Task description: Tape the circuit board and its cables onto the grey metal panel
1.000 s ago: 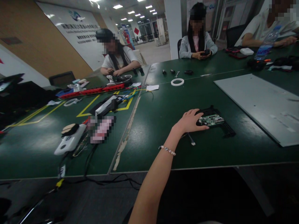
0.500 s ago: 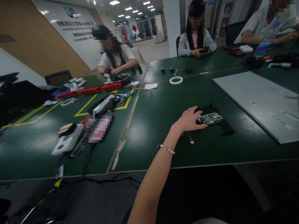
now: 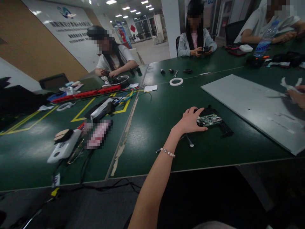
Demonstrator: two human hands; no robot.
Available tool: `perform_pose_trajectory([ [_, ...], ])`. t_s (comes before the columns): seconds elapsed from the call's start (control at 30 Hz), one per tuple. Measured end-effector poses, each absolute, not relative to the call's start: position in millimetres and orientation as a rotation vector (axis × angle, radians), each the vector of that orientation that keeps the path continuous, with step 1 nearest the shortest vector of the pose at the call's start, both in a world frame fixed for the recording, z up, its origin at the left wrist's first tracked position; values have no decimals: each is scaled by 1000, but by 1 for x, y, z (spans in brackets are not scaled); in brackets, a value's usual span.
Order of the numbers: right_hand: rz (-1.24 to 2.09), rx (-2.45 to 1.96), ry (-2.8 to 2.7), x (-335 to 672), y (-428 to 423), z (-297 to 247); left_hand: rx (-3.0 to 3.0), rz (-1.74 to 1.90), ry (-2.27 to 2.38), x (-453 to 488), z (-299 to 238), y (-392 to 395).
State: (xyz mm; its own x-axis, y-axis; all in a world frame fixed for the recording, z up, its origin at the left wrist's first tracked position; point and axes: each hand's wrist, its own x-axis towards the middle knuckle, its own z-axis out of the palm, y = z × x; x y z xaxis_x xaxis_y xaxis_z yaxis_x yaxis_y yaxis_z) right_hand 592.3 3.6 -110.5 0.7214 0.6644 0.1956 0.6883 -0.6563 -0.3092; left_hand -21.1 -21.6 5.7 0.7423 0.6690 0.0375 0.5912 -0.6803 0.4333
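My left hand [image 3: 190, 121], a beaded bracelet at its wrist, grips the left end of a circuit board [image 3: 209, 120] on the green table. Its thumb lies along the near edge and its fingers reach over the far edge. The green board sits in a black plastic frame [image 3: 227, 129], which rests on the table. A short cable [image 3: 189, 140] with a pale plug trails out beneath my palm. My right hand does not show. At the right edge another hand [image 3: 296, 95], seemingly a co-worker's, holds a white crumpled strip [image 3: 286, 85] over a grey panel [image 3: 247, 98].
Beyond the board lies a white tape roll [image 3: 176, 81], with a small wrench [image 3: 176, 73] behind it. Left are a white device [image 3: 64, 148], a phone-shaped pink item [image 3: 98, 134] and a red power strip [image 3: 87, 93]. Several people sit around the table. A water bottle [image 3: 265, 39] stands far right.
The grey panel has slid left and turned, closer to the board. A hand with a white strip has appeared at the right edge. My left hand keeps its place on the board.
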Motion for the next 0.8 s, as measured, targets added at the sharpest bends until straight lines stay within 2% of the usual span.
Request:
perform_pose_trajectory([
  [0.37,3,-2199,-1410,484,6,-76,2551,470,848,-26,21,-21],
  [0.6,156,-1967,-1618,417,25,-62,2512,444,825,-29,14,-17],
  [0.8,289,-1732,-1753,375,38,-58,2446,282,768,-33,7,-14],
])
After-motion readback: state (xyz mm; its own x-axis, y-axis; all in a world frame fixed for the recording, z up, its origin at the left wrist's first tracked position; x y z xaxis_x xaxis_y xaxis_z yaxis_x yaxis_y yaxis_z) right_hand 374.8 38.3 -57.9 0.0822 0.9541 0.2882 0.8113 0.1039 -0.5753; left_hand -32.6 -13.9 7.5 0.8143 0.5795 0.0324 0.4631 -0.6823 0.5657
